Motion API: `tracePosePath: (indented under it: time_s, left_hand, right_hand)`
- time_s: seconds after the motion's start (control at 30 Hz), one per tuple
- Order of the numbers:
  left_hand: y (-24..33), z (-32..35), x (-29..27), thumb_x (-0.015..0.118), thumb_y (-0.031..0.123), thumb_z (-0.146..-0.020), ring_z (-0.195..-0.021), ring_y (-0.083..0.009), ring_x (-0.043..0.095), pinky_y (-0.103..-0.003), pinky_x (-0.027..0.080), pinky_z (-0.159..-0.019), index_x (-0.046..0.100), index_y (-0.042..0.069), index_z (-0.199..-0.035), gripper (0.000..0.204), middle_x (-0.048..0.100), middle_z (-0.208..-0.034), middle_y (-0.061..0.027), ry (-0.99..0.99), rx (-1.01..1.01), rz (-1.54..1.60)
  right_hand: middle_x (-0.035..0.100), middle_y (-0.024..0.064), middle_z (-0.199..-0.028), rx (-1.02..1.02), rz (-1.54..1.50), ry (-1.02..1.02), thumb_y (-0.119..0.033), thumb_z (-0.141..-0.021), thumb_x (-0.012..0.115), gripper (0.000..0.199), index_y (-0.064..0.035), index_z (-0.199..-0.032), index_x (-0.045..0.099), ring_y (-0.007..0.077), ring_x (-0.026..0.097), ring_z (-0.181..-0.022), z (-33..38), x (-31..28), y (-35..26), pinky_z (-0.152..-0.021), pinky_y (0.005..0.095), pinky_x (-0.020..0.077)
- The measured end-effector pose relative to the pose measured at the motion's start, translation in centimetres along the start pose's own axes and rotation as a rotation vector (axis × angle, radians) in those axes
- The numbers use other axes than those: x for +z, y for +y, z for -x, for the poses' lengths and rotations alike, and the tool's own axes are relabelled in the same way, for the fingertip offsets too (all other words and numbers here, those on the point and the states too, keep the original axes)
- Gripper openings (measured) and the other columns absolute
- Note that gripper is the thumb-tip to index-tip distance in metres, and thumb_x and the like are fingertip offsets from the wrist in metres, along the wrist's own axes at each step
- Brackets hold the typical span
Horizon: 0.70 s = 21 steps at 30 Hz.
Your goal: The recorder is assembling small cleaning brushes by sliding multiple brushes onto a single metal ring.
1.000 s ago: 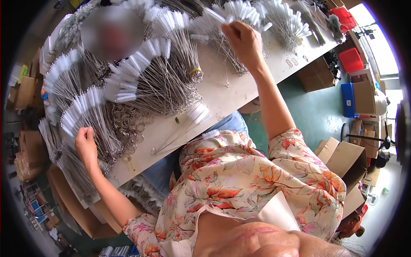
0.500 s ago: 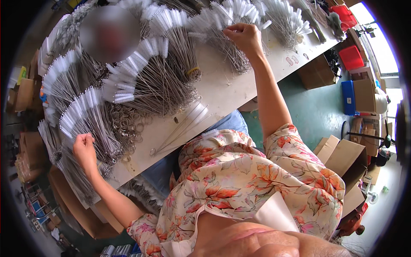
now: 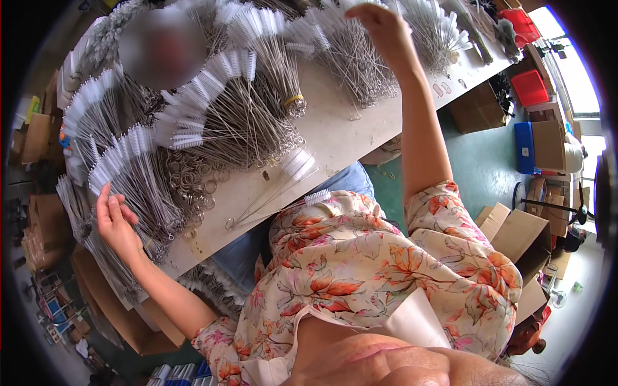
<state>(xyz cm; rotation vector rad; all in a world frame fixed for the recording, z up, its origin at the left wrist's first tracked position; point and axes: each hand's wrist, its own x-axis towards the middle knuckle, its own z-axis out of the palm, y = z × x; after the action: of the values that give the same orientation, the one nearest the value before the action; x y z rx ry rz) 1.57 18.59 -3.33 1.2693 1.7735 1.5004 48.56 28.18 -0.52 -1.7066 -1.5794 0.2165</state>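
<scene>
At the left of the table my left hand (image 3: 116, 222) is open, thumb and fingers apart, beside a fanned bundle of white-bristled wire brushes (image 3: 129, 157). Nothing shows in it. My right hand (image 3: 385, 35) is raised over the far side, above another spread of wire brushes (image 3: 354, 61); its bent fingers point left, look apart and hold nothing I can see. Between my hands lies a large heap of the same brushes (image 3: 241, 109), bristle ends away from me. A few loose brushes (image 3: 267, 193) lie at the near table edge.
Metal rings (image 3: 193, 183) are piled among the bundles on the white table (image 3: 325, 119). One brush (image 3: 317, 197) rests on my lap. Open cardboard boxes (image 3: 515, 235) stand on the floor to the right, and another box (image 3: 122, 309) is below the table's left end.
My left hand has gone from a pinch to spread fingers and moved slightly left. My right hand has moved farther away and up, off the brushes it was pinching at.
</scene>
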Motion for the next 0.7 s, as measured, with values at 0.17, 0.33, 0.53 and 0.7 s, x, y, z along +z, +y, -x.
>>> tracePosePath:
  time_s: [0.17, 0.33, 0.53, 0.7]
  left_hand:
    - [0.0, 0.8, -0.1, 0.049, 0.019, -0.092, -0.048, 0.0018, 0.027, -0.016, 0.018, -0.039, 0.06, 0.001, -0.107, 0.026, 0.044, -0.068, 0.0049, -0.051, -0.075, 0.046]
    - [-0.1, 1.7, -0.3, 0.05, 0.021, -0.092, -0.047, 0.0021, 0.026, -0.016, 0.017, -0.04, 0.061, -0.001, -0.102, 0.026, 0.045, -0.068, 0.0051, -0.085, -0.116, 0.086]
    - [-0.7, 2.2, -0.7, 0.05, 0.02, -0.092, -0.051, -0.0003, 0.031, -0.016, 0.02, -0.04, 0.061, -0.002, -0.099, 0.026, 0.046, -0.07, 0.0026, -0.069, -0.123, 0.253]
    - [0.7, 2.5, 0.6, 0.049, 0.019, -0.092, -0.052, -0.0019, 0.033, -0.016, 0.023, -0.041, 0.06, -0.004, -0.099, 0.027, 0.048, -0.071, 0.0012, -0.132, -0.104, 0.425]
  right_hand:
    - [0.066, 0.009, -0.078, 0.028, 0.445, -0.273, -0.033, -0.071, 0.062, 0.023, -0.015, -0.083, 0.069, 0.0272, 0.063, -0.075, 0.3, 3.4, 1.2, -0.069, 0.0386, 0.0487]
    - [0.065, 0.0075, -0.074, 0.026, 0.305, -0.323, -0.03, -0.063, 0.064, 0.022, -0.014, -0.077, 0.069, 0.0261, 0.063, -0.072, -1.5, 3.9, 2.8, -0.068, 0.0367, 0.0499]
    - [0.064, 0.0101, -0.067, -0.079, 0.365, 0.183, -0.035, -0.073, 0.06, 0.026, -0.0104, -0.075, 0.067, 0.0263, 0.063, -0.065, -3.3, 3.6, 2.0, -0.062, 0.0383, 0.0504]
    - [0.051, 0.0107, -0.07, -0.498, 0.309, 0.606, -0.02, -0.092, 0.044, 0.023, -0.0001, -0.08, 0.051, 0.0155, 0.054, -0.066, -5.1, -0.7, -0.4, -0.058, 0.0298, 0.0441]
